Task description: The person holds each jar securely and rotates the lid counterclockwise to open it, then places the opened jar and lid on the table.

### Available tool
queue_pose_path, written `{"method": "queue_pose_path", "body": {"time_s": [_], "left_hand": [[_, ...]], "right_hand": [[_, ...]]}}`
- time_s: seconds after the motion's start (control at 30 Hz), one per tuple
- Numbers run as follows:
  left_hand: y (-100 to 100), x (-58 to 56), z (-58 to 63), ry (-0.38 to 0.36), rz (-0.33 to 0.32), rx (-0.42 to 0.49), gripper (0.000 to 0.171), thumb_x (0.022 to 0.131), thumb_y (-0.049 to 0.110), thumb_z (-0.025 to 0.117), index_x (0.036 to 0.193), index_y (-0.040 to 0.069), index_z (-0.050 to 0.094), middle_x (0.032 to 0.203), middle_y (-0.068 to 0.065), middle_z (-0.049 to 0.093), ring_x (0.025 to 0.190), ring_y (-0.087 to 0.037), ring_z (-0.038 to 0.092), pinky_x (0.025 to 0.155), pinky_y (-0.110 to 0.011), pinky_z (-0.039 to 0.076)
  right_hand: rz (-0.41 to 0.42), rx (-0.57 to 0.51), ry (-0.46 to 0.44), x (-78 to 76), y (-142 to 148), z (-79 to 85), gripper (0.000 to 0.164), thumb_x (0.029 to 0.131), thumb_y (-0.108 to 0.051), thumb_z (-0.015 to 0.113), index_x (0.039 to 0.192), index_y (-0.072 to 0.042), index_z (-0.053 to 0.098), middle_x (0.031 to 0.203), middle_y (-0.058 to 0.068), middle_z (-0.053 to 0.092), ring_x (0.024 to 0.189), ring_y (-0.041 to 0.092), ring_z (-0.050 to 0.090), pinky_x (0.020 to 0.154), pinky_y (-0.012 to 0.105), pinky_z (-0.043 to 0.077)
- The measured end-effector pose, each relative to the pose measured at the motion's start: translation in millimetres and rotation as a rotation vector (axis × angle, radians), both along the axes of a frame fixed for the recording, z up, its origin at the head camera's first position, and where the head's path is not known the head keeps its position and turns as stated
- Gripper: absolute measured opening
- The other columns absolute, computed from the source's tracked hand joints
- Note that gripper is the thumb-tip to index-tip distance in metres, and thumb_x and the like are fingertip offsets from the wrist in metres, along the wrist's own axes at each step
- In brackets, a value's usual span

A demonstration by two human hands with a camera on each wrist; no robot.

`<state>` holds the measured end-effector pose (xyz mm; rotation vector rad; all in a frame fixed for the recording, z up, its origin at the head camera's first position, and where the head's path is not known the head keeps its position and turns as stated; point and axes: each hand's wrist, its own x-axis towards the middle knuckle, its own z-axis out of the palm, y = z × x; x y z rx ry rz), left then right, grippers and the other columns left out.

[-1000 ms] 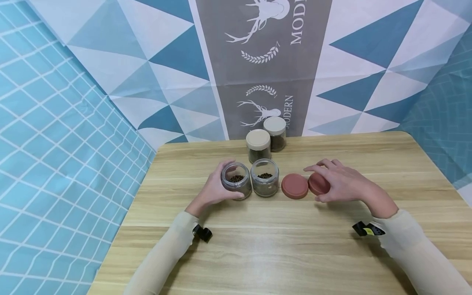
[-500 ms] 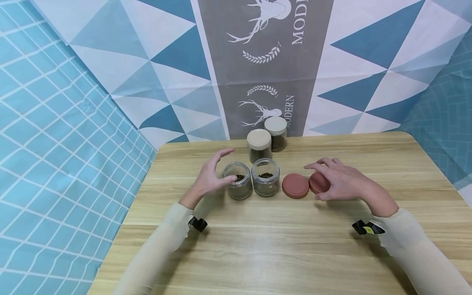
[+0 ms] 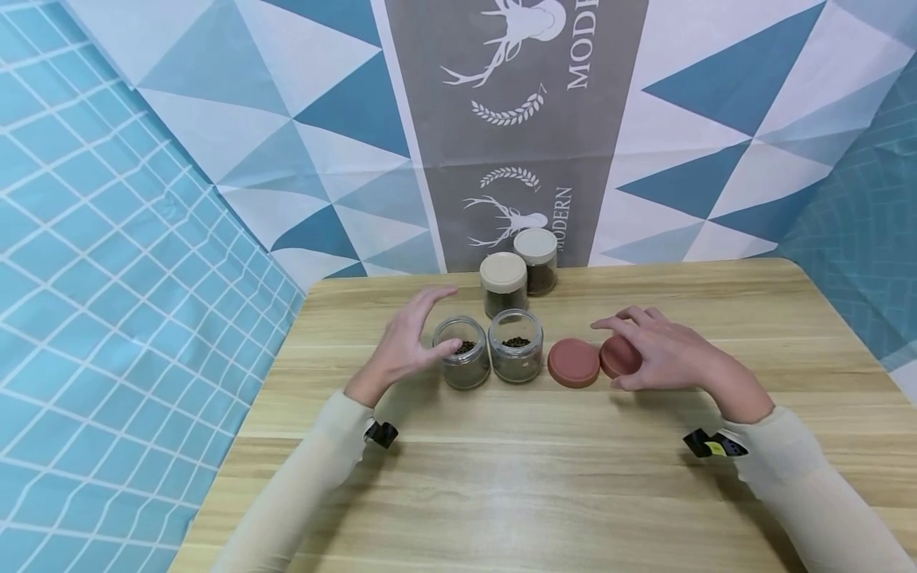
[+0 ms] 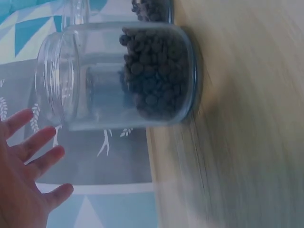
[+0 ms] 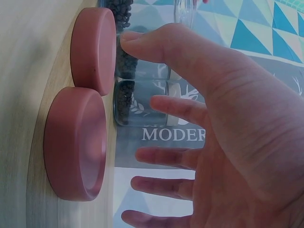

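Jars (image 3: 466, 371) uncapped | part-full, dark pellets (image 4: 156, 73) | capped jars (image 3: 505, 284) behind

Makeshift draped workspace: printed drapes (image 3: 473, 143), wooden table (image 3: 530, 477)

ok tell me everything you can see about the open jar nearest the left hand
The open jar is round, clear and glass-looking, with a ridged neck and no lid on. Small dark brown pieces fill its lower part, leaving space above. It stands upright on the wood-grain table, close beside the second open jar; whether they touch is unclear. The left hand is spread beside it, fingers clear of the glass; thumb contact cannot be judged.
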<state>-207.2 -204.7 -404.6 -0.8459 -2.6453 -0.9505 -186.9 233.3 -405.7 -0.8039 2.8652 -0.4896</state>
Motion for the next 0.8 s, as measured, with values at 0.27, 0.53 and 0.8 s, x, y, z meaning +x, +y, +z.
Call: {"method": "queue_pose_path", "body": {"time_s": [0.27,0.53,0.8], "left_hand": [[-11,0.7,2.0,0.110,0.107,-0.165,0.122,0.091,0.105,0.030,0.166,0.012,0.052,0.167,-0.021,0.058,0.158,-0.045,0.052,0.130,-0.078,0.037],[-14,1.6,-1.6,0.104,0.120,-0.213,0.126,0.090,0.107,0.023,0.165,0.009,0.054,0.168,-0.021,0.058,0.159,-0.048,0.050,0.132,-0.079,0.035],[-14,2.6,-7.5,0.096,0.120,-0.196,0.131,0.089,0.108,0.020,0.161,0.005,0.057,0.164,-0.023,0.061,0.155,-0.048,0.054,0.130,-0.078,0.038]], "right_hand": [[-0.011,-0.013,0.021,-0.6,0,1.8,0.087,0.080,-0.046,0.097,0.156,-0.021,0.063,0.152,0.025,0.061,0.128,0.046,0.061,0.072,0.046,0.060],[-0.024,-0.040,0.025,-5.1,-1,5.3,0.079,0.084,-0.043,0.094,0.155,-0.020,0.065,0.152,0.025,0.060,0.133,0.049,0.058,0.074,0.046,0.061],[-0.028,-0.007,0.077,-13.3,-6,26.4,0.079,0.091,-0.045,0.088,0.160,-0.020,0.061,0.159,0.029,0.055,0.145,0.053,0.054,0.094,0.075,0.061]]}}
